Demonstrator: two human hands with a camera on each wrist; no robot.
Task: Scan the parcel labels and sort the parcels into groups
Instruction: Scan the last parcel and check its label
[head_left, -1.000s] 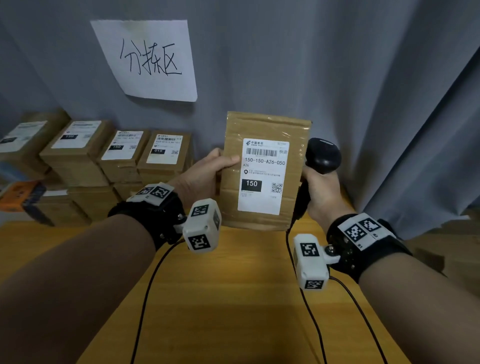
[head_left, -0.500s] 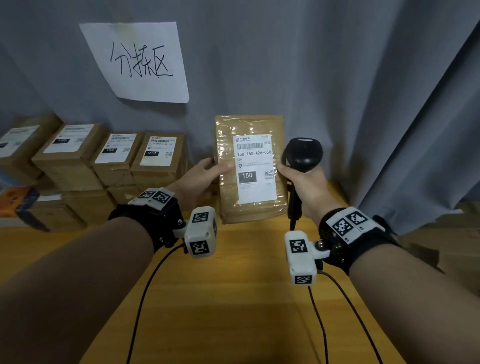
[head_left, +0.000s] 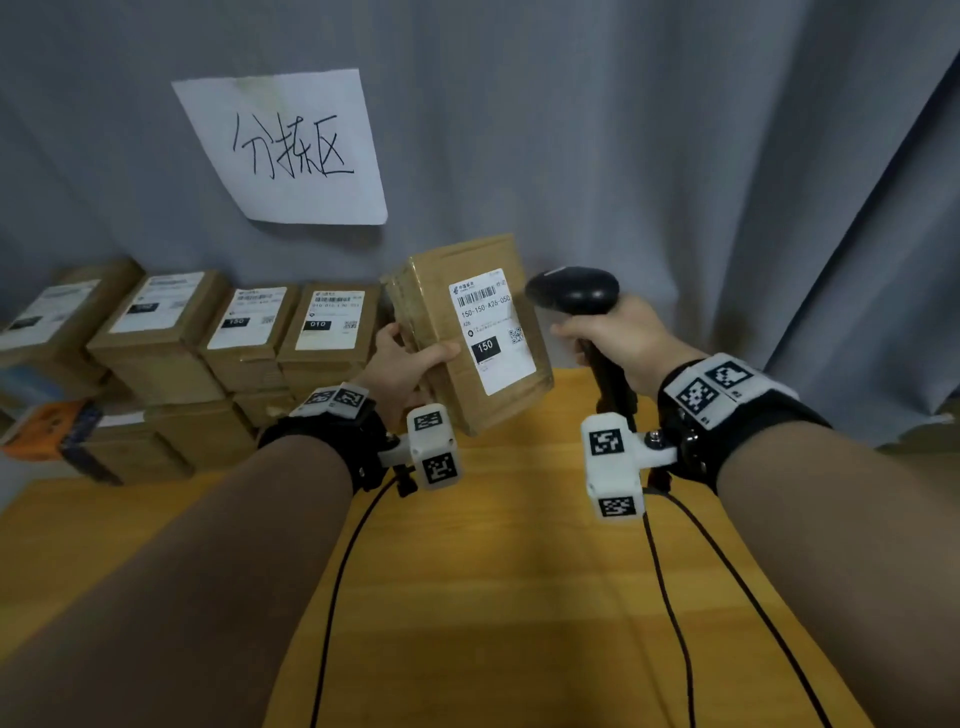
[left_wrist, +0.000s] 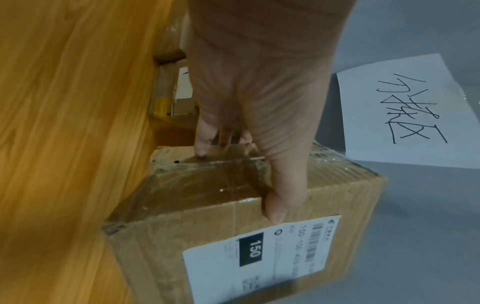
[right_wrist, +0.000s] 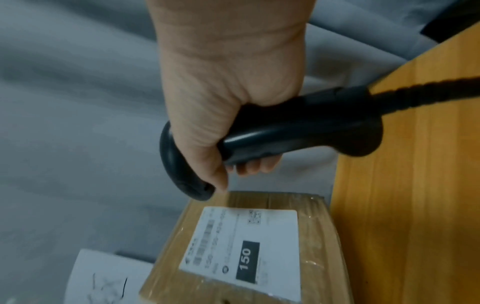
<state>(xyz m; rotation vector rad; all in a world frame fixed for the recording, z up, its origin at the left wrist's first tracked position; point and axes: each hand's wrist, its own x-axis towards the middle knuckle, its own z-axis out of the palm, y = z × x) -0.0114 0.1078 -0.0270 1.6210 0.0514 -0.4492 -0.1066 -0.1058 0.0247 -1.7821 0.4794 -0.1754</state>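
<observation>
My left hand (head_left: 410, 358) grips a brown cardboard parcel (head_left: 441, 317) by its left end, thumb on the labelled face and fingers behind. The parcel (left_wrist: 207, 205) is held above the table, tilted, its white label (head_left: 491, 330) marked 150 facing me. My right hand (head_left: 618, 338) is curled round the handle of a black barcode scanner (head_left: 576, 291), just right of the parcel. In the right wrist view the scanner (right_wrist: 298, 131) has its head just above the parcel (right_wrist: 319, 246) and its label (right_wrist: 241, 246).
Stacked labelled parcels (head_left: 234, 343) line the back left of the wooden table (head_left: 493, 597) against a grey curtain (head_left: 675, 156). A handwritten paper sign (head_left: 291, 150) hangs on the curtain. Orange and blue items (head_left: 47, 431) lie far left. Black cables (head_left: 670, 597) trail over the table.
The left hand has carried the parcel leftward toward the stacks and tilted it, its left side now showing. The right hand with the scanner has drawn slightly apart from it.
</observation>
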